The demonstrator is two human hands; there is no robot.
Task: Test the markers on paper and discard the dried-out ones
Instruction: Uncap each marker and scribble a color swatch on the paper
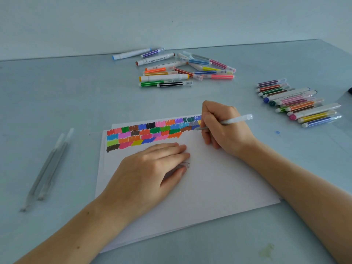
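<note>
Right hand (pixel 222 126) is gripping a pale grey marker (pixel 231 121) in a writing hold, fingers curled tight round the barrel, tip lying on the paper (pixel 219 187) at the right end of the colour swatches (pixel 148 133). Marker's tail end is pointing toward the right of the frame.

Left hand (pixel 150 168) is lying flat on the paper at centre frame, fingers mostly straight and pressing down; a clear cap (pixel 184 165) is sitting under the fingers with its open end showing past the fingertips. Whether the fingers are pinching it or only covering it, cannot tell.

Swatches are filling the sheet's upper-left part in several rows of mixed colours.

A loose pile of capped markers (pixel 177 71) is lying at upper centre of the frame on the grey-blue table (pixel 57 92). A second, tidier group of markers (pixel 299 105) is lying at the right edge. Two grey markers (pixel 47 168) are lying side by side, touching, at the left of the frame, well apart from both groups.
</note>
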